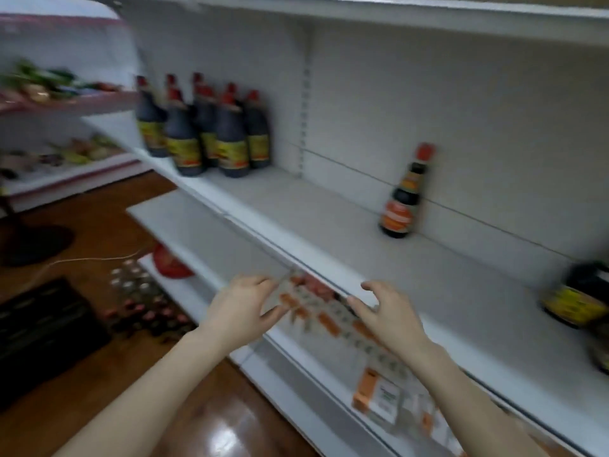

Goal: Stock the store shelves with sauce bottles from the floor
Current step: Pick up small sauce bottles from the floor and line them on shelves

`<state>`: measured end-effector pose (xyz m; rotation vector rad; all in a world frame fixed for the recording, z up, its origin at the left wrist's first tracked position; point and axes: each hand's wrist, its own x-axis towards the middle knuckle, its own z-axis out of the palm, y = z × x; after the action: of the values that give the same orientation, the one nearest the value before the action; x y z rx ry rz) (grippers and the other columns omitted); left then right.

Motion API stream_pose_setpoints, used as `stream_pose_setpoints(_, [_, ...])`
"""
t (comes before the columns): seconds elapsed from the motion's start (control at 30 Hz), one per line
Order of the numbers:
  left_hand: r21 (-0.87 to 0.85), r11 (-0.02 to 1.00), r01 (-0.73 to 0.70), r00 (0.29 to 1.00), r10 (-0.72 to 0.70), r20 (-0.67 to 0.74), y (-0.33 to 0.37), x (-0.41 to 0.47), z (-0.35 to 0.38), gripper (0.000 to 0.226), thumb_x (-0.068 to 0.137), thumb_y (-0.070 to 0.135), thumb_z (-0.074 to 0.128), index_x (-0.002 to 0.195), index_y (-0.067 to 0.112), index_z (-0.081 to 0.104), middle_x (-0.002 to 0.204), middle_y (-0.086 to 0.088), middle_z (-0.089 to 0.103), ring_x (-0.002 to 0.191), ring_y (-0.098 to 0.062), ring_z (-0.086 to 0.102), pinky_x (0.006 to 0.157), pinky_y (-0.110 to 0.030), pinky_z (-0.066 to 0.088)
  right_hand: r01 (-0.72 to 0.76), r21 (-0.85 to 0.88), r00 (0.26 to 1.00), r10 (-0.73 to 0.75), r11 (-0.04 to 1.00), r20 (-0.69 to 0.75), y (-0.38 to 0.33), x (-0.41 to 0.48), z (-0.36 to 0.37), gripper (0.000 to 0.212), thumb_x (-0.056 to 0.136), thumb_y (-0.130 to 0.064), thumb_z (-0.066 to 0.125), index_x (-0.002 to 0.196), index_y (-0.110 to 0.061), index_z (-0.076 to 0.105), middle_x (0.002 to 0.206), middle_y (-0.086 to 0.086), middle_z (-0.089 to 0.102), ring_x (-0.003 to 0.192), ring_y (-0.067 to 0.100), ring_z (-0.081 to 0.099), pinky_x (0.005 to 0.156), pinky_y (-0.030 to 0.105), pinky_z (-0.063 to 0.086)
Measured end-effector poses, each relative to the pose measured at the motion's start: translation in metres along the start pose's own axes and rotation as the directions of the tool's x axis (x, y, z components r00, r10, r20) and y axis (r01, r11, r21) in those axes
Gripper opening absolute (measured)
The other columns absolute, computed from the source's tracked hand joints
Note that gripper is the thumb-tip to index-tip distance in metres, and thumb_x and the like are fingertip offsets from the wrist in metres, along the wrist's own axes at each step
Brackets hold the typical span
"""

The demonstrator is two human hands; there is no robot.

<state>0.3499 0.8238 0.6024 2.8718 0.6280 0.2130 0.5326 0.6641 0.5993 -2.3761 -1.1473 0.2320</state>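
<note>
Currently my left hand [244, 303] and right hand [392, 313] at the shelf [329, 225] edge, both grips wide, empty, lone sauce bottle [403, 196] upright at back, dark bottles [204, 133] clustered left.

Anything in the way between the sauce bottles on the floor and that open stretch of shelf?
Nothing visible. The shelf is bare between the dark bottle group and the lone orange-labelled bottle; the floor bottles stand lower left, uncovered.

left hand [245, 305], right hand [390, 313] empty near shelf [329, 222] edge | dark bottles [201, 133] grouped | orange-label bottle [402, 199] alone
</note>
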Motion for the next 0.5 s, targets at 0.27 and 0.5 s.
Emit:
stream_pose_setpoints(0.27, [0.003,0.912,0.409,0.907,-0.406,-0.111,-0.185,-0.127,-0.044,0.049,0.086,0.052,0.051,0.115,0.015,0.063,0.112,-0.002,0.065,0.109,-0.02,0.058,0.099,-0.035,0.041,0.281,0.072,0.94,-0.289,0.957,0.179,-0.196,0.048,0.124,0.045,0.088,-0.04,0.057,0.12,-0.008,0.057,0.123,0.008,0.059,0.119,0.021,0.051,0.094,0.025,0.036])
stream_pose_setpoints(0.5, [-0.034,0.801,0.597,0.791,-0.596,-0.136,-0.292,-0.179,-0.047,0.048,0.09,0.05,0.045,0.127,0.021,0.054,0.128,0.006,0.056,0.123,-0.011,0.047,0.111,-0.031,0.027,0.416,0.115,0.853,-0.431,0.902,0.295,-0.305,0.104,0.21,0.046,0.089,-0.037,0.056,0.123,-0.007,0.055,0.125,0.009,0.057,0.119,0.021,0.051,0.095,0.024,0.035])
